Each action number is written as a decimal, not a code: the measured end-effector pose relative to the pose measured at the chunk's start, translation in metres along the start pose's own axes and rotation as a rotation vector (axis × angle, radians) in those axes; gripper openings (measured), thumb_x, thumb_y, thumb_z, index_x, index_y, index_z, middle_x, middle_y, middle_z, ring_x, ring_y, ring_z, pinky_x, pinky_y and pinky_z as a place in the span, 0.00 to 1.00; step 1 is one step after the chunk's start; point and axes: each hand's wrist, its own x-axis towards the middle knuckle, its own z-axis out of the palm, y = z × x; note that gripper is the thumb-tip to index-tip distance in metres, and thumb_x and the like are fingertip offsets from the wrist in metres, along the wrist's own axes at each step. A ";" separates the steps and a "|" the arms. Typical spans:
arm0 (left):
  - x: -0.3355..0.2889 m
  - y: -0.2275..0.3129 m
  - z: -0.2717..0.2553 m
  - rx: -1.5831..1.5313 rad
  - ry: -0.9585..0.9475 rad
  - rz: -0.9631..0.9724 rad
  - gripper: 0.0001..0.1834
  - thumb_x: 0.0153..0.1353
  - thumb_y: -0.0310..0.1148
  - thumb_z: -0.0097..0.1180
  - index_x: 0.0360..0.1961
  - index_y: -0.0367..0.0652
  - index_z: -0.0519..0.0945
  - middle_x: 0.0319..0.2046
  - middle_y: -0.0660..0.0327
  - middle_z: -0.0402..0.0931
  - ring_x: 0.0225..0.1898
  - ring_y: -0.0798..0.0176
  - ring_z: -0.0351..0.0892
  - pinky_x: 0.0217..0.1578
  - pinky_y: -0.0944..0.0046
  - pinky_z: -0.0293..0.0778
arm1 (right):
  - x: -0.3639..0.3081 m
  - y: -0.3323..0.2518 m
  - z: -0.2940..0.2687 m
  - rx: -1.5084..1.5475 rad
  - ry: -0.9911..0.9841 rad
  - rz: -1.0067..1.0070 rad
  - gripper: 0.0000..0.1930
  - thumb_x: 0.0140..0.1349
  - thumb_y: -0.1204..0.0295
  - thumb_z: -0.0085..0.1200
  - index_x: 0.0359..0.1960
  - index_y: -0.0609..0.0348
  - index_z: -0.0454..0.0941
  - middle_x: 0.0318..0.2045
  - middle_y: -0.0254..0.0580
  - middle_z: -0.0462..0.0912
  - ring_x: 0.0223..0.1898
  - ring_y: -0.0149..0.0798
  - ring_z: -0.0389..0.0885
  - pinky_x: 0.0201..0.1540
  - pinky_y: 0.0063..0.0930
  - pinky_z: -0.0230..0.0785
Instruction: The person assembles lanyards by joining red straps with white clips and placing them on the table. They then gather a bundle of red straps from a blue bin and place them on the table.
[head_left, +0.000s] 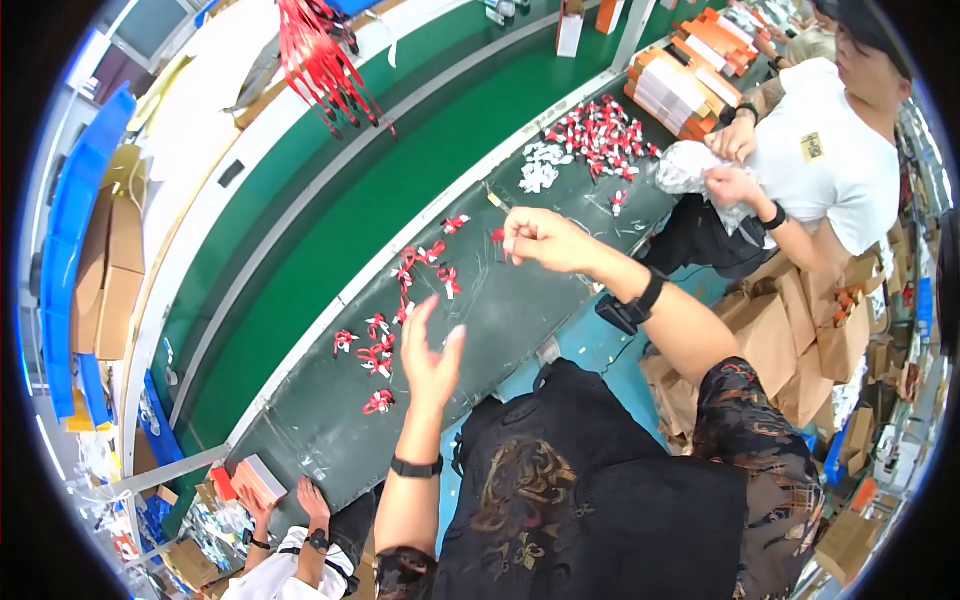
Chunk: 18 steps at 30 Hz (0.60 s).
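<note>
While the right hand (548, 241) pinches a small red piece (497, 236) near mid-frame, the left hand (430, 368) is spread open. Red cords (381, 357) lie left of centre.

Looks like a factory packing or assembly line. Shows as much in the long green conveyor-like surface (385, 215) from eight to twelve o'clock, the dark workbench (510, 320) alongside, the many lookalike red-and-white bundles (605, 140) and stacked orange-and-white boxes (668, 95) at one, the brown cartons (770, 340) at three, and co-workers (835, 150) at two and seven.
</note>
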 end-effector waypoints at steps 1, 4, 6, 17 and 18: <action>0.018 0.011 0.003 -0.106 -0.051 0.030 0.35 0.54 0.31 0.64 0.64 0.38 0.66 0.61 0.51 0.69 0.63 0.54 0.67 0.64 0.56 0.61 | -0.001 -0.029 0.001 -0.018 -0.124 -0.001 0.04 0.65 0.71 0.53 0.35 0.57 0.72 0.26 0.30 0.78 0.28 0.24 0.76 0.32 0.21 0.68; 0.061 0.049 0.013 -0.269 -0.179 0.137 0.42 0.53 0.35 0.66 0.68 0.39 0.61 0.64 0.50 0.65 0.66 0.52 0.63 0.66 0.54 0.58 | -0.013 -0.099 0.001 -0.069 -0.224 -0.033 0.06 0.65 0.70 0.53 0.34 0.57 0.71 0.24 0.30 0.77 0.28 0.23 0.76 0.31 0.20 0.67; 0.076 0.066 0.013 -0.316 -0.176 0.242 0.40 0.56 0.37 0.66 0.68 0.41 0.62 0.60 0.52 0.70 0.61 0.56 0.69 0.61 0.57 0.65 | -0.013 -0.126 0.006 -0.201 -0.296 -0.163 0.06 0.64 0.70 0.53 0.31 0.57 0.71 0.25 0.31 0.77 0.27 0.24 0.75 0.30 0.20 0.67; 0.065 0.096 -0.028 -1.030 -0.103 0.008 0.08 0.70 0.32 0.50 0.36 0.38 0.75 0.28 0.65 0.72 0.27 0.72 0.68 0.31 0.70 0.67 | -0.028 -0.157 0.020 -0.081 -0.251 -0.239 0.05 0.57 0.77 0.52 0.27 0.58 0.69 0.23 0.28 0.74 0.26 0.22 0.67 0.29 0.21 0.62; 0.059 0.103 -0.036 -1.026 -0.096 0.004 0.08 0.70 0.32 0.50 0.36 0.38 0.75 0.28 0.65 0.72 0.27 0.72 0.68 0.31 0.70 0.67 | -0.032 -0.151 0.025 -0.119 -0.267 -0.168 0.06 0.58 0.76 0.53 0.28 0.58 0.68 0.27 0.30 0.75 0.29 0.24 0.69 0.32 0.22 0.64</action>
